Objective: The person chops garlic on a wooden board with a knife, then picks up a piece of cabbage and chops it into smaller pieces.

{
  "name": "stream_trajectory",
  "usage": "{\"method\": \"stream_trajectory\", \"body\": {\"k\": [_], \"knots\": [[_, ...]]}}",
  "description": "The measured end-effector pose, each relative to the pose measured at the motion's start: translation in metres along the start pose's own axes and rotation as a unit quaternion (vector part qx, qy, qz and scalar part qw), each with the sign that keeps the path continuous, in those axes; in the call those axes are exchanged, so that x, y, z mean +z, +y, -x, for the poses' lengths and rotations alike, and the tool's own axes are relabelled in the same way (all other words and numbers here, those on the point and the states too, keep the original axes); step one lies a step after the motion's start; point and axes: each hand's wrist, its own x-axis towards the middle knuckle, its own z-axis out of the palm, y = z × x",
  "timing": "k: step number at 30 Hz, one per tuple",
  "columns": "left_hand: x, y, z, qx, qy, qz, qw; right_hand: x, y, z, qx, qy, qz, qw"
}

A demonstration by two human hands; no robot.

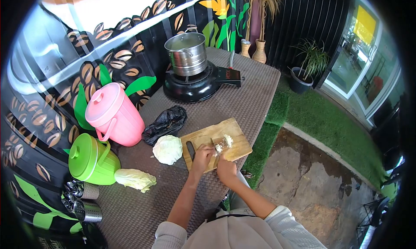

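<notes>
A wooden cutting board (240, 145) lies near the table's edge in front of me. My right hand (226, 169) is closed round a knife (214, 144), whose thin blade points away from me over the board. Close beside the blade, my left hand (203, 156) rests with bent fingers pressed together; whatever lies under the fingertips is too small to make out. Finely chopped white bits (227, 140) form a small heap to the right of the blade, with more by the fingers. A dark, flat, narrow object (190, 150) lies on the board's left part.
Left of the board sit a round cabbage (167, 150), a black plastic bag (165, 124) and a long leafy cabbage (135, 179). Pink (116, 114) and green (94, 159) lidded pails stand by the wall. A steel pot (186, 54) sits on a black stove (190, 86).
</notes>
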Motion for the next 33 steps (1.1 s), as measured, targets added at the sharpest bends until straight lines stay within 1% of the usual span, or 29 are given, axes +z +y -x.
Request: {"method": "stream_trajectory", "body": {"k": [1,3,5,7,8,10,11,13,14,15,16,17,19,20,22,23,25,26,28,29,30,32,33], "knots": [[0.002,-0.001,0.0,0.001,-0.001,0.001,1.0,-0.006,0.005,-0.005,-0.018,-0.008,-0.015,1.0],[0.003,-0.004,-0.002,-0.037,-0.016,-0.028,0.999,-0.019,0.013,-0.007,-0.032,-0.018,-0.026,0.999],[0.006,-0.006,0.0,-0.041,-0.005,-0.018,0.999,-0.019,0.01,-0.003,-0.047,-0.029,-0.04,0.998],[0.005,-0.008,-0.001,-0.044,0.006,-0.007,0.999,-0.004,0.002,0.007,0.012,0.003,-0.049,0.999],[0.006,-0.009,-0.002,-0.044,-0.001,-0.016,0.999,0.002,-0.002,0.008,0.012,0.003,-0.049,0.999],[0.005,-0.008,-0.004,-0.043,-0.009,-0.024,0.999,0.008,-0.008,0.007,0.05,-0.004,-0.06,0.997],[0.004,-0.008,-0.004,-0.035,-0.005,-0.021,0.999,0.009,-0.005,0.003,0.05,-0.005,-0.06,0.997],[0.005,-0.005,0.0,-0.027,-0.004,-0.018,0.999,-0.005,0.001,-0.007,0.004,-0.028,-0.041,0.999],[0.006,-0.003,-0.001,-0.055,0.011,-0.009,0.998,-0.012,0.006,-0.009,0.004,-0.026,-0.041,0.999],[0.006,-0.002,-0.002,-0.084,0.027,-0.001,0.996,-0.017,0.012,-0.011,-0.034,-0.028,-0.028,0.999],[0.006,-0.002,-0.002,-0.084,0.027,-0.002,0.996,-0.019,0.015,-0.011,-0.072,-0.032,-0.015,0.997],[0.006,-0.002,-0.002,-0.087,0.028,-0.01,0.996,-0.016,0.012,-0.007,-0.073,-0.033,-0.016,0.997],[0.005,-0.003,-0.003,-0.09,0.029,-0.019,0.995,-0.005,0.001,0.006,-0.013,0.023,-0.01,1.0],[0.004,-0.004,-0.004,-0.086,0.015,-0.027,0.996,0.0,-0.003,0.008,-0.013,0.023,-0.01,1.0],[0.002,-0.002,-0.004,-0.082,0.001,-0.035,0.996,0.006,-0.009,0.009,0.033,0.026,-0.038,0.998],[0.001,-0.002,-0.004,-0.073,-0.01,-0.026,0.997,0.007,-0.007,0.005,0.033,0.025,-0.039,0.998],[-0.002,0.005,-0.003,-0.065,-0.026,-0.015,0.997,-0.001,0.0,-0.006,0.013,-0.013,-0.054,0.998],[-0.004,0.009,-0.004,-0.069,-0.03,-0.024,0.997,-0.005,0.006,-0.011,0.014,-0.012,-0.054,0.998],[-0.01,0.008,-0.006,-0.074,-0.033,-0.034,0.996,-0.017,0.014,-0.019,-0.046,-0.034,-0.036,0.998],[-0.015,0.007,-0.006,-0.047,-0.058,-0.036,0.997,-0.023,0.019,-0.017,-0.079,-0.038,-0.033,0.996],[-0.019,0.008,-0.008,-0.019,-0.082,-0.038,0.996,-0.027,0.017,-0.014,-0.08,-0.039,-0.033,0.996],[-0.028,0.01,-0.01,-0.017,-0.099,-0.014,0.995,-0.029,0.011,-0.008,-0.02,-0.057,-0.081,0.995],[-0.031,0.013,-0.011,-0.014,-0.116,0.011,0.993,-0.025,0.006,-0.004,-0.02,-0.057,-0.081,0.995]]}}
